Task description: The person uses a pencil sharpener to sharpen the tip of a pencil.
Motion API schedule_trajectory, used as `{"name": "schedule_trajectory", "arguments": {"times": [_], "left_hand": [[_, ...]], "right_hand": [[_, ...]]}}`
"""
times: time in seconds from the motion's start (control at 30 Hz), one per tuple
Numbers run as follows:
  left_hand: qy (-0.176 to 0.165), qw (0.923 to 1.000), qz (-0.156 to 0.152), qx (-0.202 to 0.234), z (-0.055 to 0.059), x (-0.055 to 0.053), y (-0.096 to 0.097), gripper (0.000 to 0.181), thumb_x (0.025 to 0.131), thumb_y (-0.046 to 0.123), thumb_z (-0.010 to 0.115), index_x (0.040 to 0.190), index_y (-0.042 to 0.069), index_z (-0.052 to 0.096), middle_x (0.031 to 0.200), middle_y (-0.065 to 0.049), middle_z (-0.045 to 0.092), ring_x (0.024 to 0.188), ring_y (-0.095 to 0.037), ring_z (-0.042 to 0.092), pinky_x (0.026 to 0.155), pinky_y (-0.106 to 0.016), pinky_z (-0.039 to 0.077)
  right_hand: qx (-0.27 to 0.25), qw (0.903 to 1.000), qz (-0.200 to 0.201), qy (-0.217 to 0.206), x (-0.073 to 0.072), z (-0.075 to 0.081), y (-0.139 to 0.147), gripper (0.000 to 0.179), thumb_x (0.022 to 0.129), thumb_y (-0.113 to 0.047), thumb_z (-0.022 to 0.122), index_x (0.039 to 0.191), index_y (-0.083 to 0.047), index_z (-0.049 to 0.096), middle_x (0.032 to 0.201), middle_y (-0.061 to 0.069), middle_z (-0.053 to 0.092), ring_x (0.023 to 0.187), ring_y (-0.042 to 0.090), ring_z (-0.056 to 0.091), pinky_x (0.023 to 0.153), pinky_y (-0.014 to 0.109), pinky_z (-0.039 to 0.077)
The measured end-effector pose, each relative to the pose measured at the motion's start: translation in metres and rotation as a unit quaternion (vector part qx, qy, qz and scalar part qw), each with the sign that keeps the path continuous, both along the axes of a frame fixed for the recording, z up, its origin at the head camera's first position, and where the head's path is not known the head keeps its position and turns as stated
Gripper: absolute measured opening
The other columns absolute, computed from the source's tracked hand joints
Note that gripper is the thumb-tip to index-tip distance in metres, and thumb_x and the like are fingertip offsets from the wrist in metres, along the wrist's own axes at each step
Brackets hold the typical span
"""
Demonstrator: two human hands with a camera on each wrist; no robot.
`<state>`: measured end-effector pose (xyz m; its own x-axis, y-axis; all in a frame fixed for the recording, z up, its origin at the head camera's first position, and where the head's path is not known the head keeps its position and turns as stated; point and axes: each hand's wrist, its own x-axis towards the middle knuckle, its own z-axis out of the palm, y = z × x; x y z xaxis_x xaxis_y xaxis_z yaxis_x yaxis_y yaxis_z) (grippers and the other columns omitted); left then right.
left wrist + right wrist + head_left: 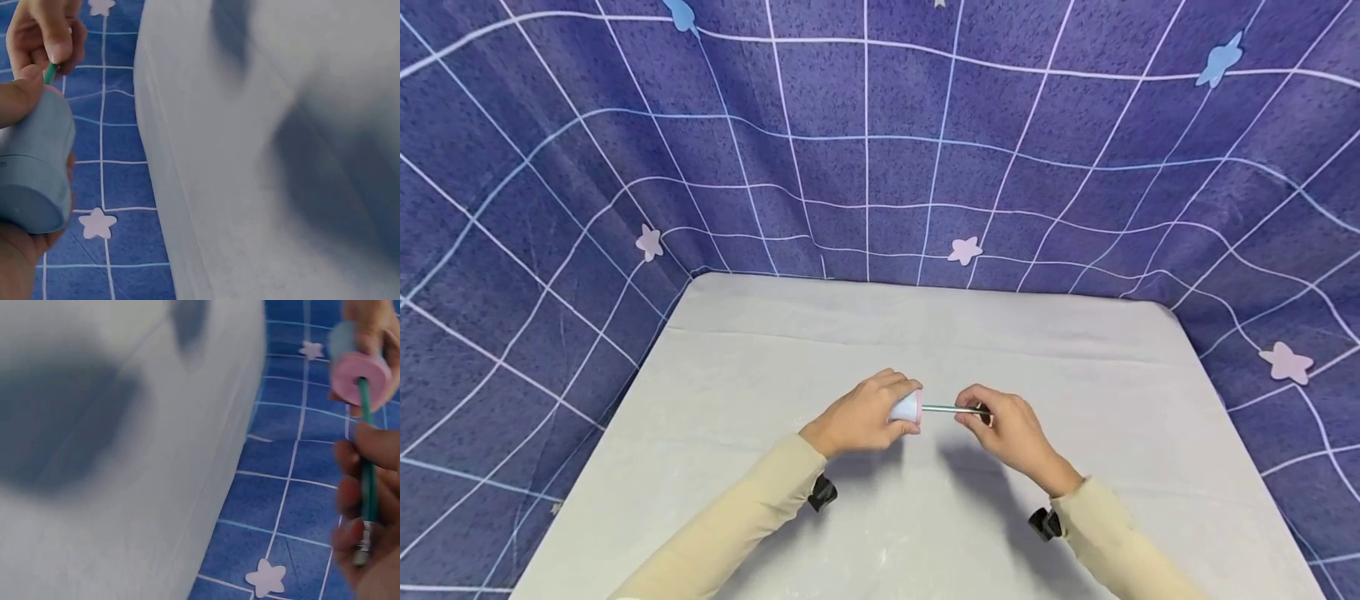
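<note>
My left hand (861, 417) grips a light blue pencil sharpener (905, 407) with a pink front face (348, 374), its fingers and thumb wrapped round the body. In the left wrist view the rounded blue body (37, 147) shows its far end. A green pencil (369, 494) sticks into the hole in the pink face, so its tip is hidden. My right hand (1013, 427) pinches the pencil between thumb and fingers. The pencil's metal band and eraser end (362, 550) show near the palm in the right wrist view. Both hands are held above the table, facing each other.
A white cloth covers the table (925, 333). Behind it and at both sides hangs a blue-purple curtain (895, 167) with grid lines and stars. Dark wrist cameras (822, 492) sit under both sleeves. Shadows of the arms fall on the cloth.
</note>
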<state>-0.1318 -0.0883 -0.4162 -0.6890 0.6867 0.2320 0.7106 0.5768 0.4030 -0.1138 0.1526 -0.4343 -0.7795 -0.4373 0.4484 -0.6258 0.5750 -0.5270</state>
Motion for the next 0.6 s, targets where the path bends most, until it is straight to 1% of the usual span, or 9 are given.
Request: {"name": "schedule_trajectory", "arguments": {"times": [0.03,0.1,0.13,0.23,0.33,0.4,0.43,0.5,0.6], "left_hand": [[-0.023,0.9997,0.005,0.01,0.001,-0.001,0.0,0.048,0.081,0.026,0.074,0.118,0.0,0.061,0.1,-0.006,0.065,0.089,-0.015,0.056,0.077,-0.027,0.05],[-0.074,0.9967,0.014,0.031,0.002,-0.005,-0.001,0.043,0.082,0.025,0.074,0.116,0.001,0.062,0.097,-0.004,0.065,0.083,-0.013,0.056,0.073,-0.025,0.049],[-0.1,0.9939,0.019,0.041,0.003,-0.006,-0.002,0.041,0.082,0.024,0.074,0.115,0.002,0.063,0.096,-0.004,0.065,0.081,-0.012,0.055,0.071,-0.024,0.048],[-0.175,0.9816,0.022,0.072,0.007,-0.009,-0.005,0.035,0.083,0.021,0.073,0.112,0.004,0.065,0.092,-0.002,0.066,0.074,-0.01,0.055,0.067,-0.022,0.047],[-0.218,0.9717,0.015,0.089,0.01,-0.011,-0.007,0.033,0.083,0.022,0.073,0.112,0.005,0.067,0.092,-0.002,0.068,0.074,-0.008,0.056,0.068,-0.021,0.048],[-0.235,0.9675,0.004,0.094,0.012,-0.011,-0.008,0.032,0.084,0.022,0.073,0.11,0.005,0.067,0.091,-0.002,0.069,0.073,-0.007,0.055,0.068,-0.021,0.048],[-0.237,0.9668,0.0,0.094,0.012,-0.012,-0.007,0.031,0.084,0.021,0.073,0.11,0.005,0.067,0.09,-0.001,0.069,0.072,-0.007,0.055,0.068,-0.021,0.047],[-0.237,0.9672,-0.005,0.09,0.013,-0.012,-0.005,0.029,0.083,0.018,0.073,0.107,0.004,0.067,0.088,-0.001,0.068,0.072,-0.007,0.055,0.066,-0.021,0.047],[-0.194,0.9789,-0.01,0.062,0.012,-0.01,0.001,0.031,0.082,0.017,0.073,0.108,0.003,0.066,0.09,-0.002,0.066,0.072,-0.009,0.054,0.064,-0.021,0.047]], "right_hand": [[0.006,0.9988,-0.006,0.048,0.0,-0.002,0.0,0.017,0.078,-0.009,0.076,0.089,-0.014,0.065,0.076,-0.007,0.066,0.06,0.002,0.05,0.052,0.02,0.041],[0.018,0.9897,-0.01,0.142,-0.002,-0.004,-0.001,0.008,0.083,-0.014,0.072,0.09,-0.013,0.067,0.079,-0.004,0.067,0.062,0.006,0.054,0.053,0.022,0.043],[0.024,0.9825,-0.011,0.184,-0.003,-0.005,-0.001,0.007,0.087,-0.017,0.068,0.091,-0.012,0.068,0.08,-0.004,0.067,0.063,0.008,0.056,0.054,0.024,0.043],[0.035,0.9563,-0.009,0.29,-0.007,-0.007,-0.003,0.02,0.096,-0.023,0.056,0.093,-0.009,0.07,0.081,-0.002,0.067,0.062,0.012,0.056,0.053,0.026,0.041],[0.034,0.9316,-0.006,0.362,-0.01,-0.007,-0.006,0.024,0.098,-0.022,0.052,0.091,-0.008,0.07,0.077,-0.002,0.064,0.057,0.013,0.051,0.049,0.024,0.037],[0.028,0.924,0.001,0.381,-0.01,-0.006,-0.008,0.024,0.098,-0.021,0.052,0.089,-0.008,0.07,0.073,-0.003,0.061,0.053,0.011,0.047,0.046,0.022,0.034],[0.024,0.9238,0.004,0.382,-0.01,-0.005,-0.008,0.025,0.098,-0.022,0.052,0.087,-0.008,0.071,0.071,-0.003,0.06,0.051,0.01,0.045,0.044,0.021,0.034],[0.01,0.9346,0.012,0.355,-0.01,-0.005,-0.008,0.028,0.098,-0.024,0.052,0.083,-0.009,0.071,0.065,-0.005,0.057,0.047,0.007,0.041,0.041,0.018,0.032],[-0.005,0.9671,0.008,0.254,-0.005,-0.005,-0.006,0.023,0.093,-0.023,0.06,0.079,-0.01,0.073,0.06,-0.007,0.056,0.044,0.001,0.039,0.039,0.013,0.03]]}}
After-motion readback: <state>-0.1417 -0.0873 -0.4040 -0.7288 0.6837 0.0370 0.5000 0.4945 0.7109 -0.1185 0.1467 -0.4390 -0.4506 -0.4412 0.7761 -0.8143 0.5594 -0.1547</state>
